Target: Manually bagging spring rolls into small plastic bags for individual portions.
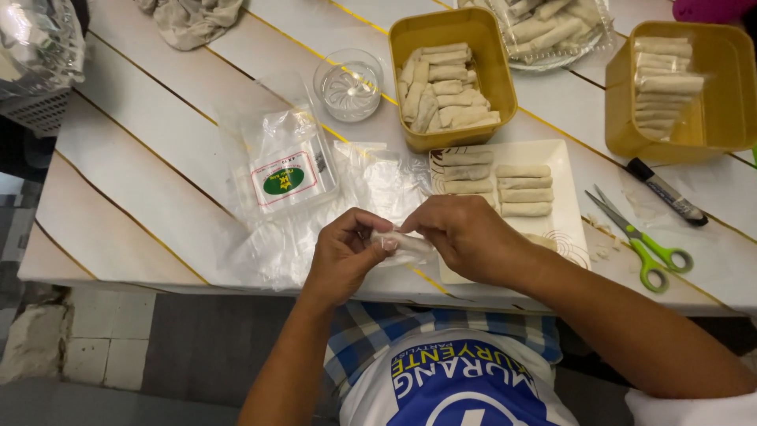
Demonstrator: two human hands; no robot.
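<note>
Pale dough roll (400, 244) being pinched between both hands just above the near edge of the desk (142, 181), long axis running left to right, slightly tilted down toward the right. Left hand (344, 251) closing thumb and fingertips on the roll's left end; right hand (471, 237) curling over the right end, knuckles up, covering most of that half. Both hands equally close, meeting at the roll, nearly touching each other.

Lying just beyond the hands: a loose spread of clear plastic bags (315, 197), and to the right a white rectangular plate (564, 197) carrying two short rows of finished rolls (495, 183). Farther out, sitting behind the plate, a yellow tub (406, 35) piled with rolls, a small glass bowl (348, 84) to its left, a second yellow tub (729, 87) at the right. Green-handled scissors (643, 241) and a black marker (666, 192) resting right of the plate.

Hard to tell: whether the roll is already wrapped in film, and how the right fingertips are gripping underneath. Far tray of rolls cut off by the top edge.
</note>
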